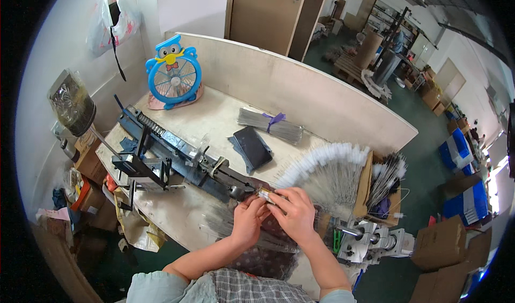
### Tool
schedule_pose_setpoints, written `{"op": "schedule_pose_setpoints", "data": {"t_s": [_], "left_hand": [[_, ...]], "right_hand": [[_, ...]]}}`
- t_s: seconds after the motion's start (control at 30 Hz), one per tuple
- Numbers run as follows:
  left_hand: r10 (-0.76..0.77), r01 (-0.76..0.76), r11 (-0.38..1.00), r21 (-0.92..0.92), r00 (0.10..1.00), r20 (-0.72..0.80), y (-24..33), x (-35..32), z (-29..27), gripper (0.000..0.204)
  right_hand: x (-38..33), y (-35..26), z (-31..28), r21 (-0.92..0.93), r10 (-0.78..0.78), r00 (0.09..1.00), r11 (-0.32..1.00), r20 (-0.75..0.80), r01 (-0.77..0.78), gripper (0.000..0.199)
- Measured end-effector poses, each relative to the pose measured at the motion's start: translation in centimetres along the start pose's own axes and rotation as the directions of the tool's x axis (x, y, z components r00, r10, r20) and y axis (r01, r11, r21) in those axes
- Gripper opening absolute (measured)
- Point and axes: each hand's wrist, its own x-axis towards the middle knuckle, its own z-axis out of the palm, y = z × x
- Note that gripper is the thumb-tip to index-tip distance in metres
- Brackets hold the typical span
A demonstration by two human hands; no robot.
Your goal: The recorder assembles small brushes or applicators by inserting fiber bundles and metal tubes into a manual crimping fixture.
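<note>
My left hand (pixel 249 220) is closed, its fingers pinched together at the near end of a long dark metal bench jig (pixel 198 169). My right hand (pixel 294 212) is closed beside it, thumb and fingertips meeting the left fingers. A small white piece (pixel 264 194) shows at the right fingertips; its kind is too small to tell. What the left fingers pinch is hidden. Beneath and beside my hands lie thin metal wires (pixel 220 221) on the worktable (pixel 177 217). Right of my hands spreads a fan of thin wire brushes (pixel 327 166) with white bristle ends.
A black phone (pixel 252 147) lies on a cloth, near a wire bundle (pixel 271 125) tied with purple. A blue toy-shaped fan (pixel 175 80) stands at the back. A metal clamp device (pixel 370 241) and a cardboard box (pixel 394 201) of brushes are at right. A low partition (pixel 300 88) edges the table.
</note>
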Motion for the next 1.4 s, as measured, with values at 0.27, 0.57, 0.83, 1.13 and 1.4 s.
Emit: {"op": "schedule_pose_setpoints", "data": {"t_s": [0.27, 0.57, 0.83, 1.13, 1.4], "left_hand": [[-0.002, 0.002, 1.000, -0.018, 1.000, -0.002, -0.3, 0.2, -0.6, 0.012], [-0.004, 0.004, 1.000, 0.023, 1.000, -0.022, 0.3, -0.2, 0.3, 0.009], [0.011, -0.009, 0.997, 0.082, 0.999, -0.030, -0.1, 0.3, 0.0, 0.010], [-0.010, 0.010, 0.999, 0.032, 1.000, -0.016, 0.5, -0.2, 0.0, 0.030], [-0.029, 0.030, 0.993, 0.115, 1.000, -0.012, 0.4, -0.8, -0.2, 0.069]], "right_hand": [[0.1, -0.3, 0.2, 0.006, -0.002, 0.999, 1.000, -0.046, 0.002, 0.021], [0.0, -0.3, 0.3, 0.008, 0.012, 0.997, 1.000, -0.071, -0.012, 0.021], [0.0, 0.2, -0.2, -0.015, -0.029, 0.999, 0.999, -0.039, 0.029, 0.024], [-0.9, 0.2, -2.0, -0.155, 0.060, 0.988, 0.987, 0.144, -0.038, 0.016], [-1.8, 0.0, -2.3, -0.123, 0.040, 0.995, 0.992, 0.095, -0.028, 0.013]]}}
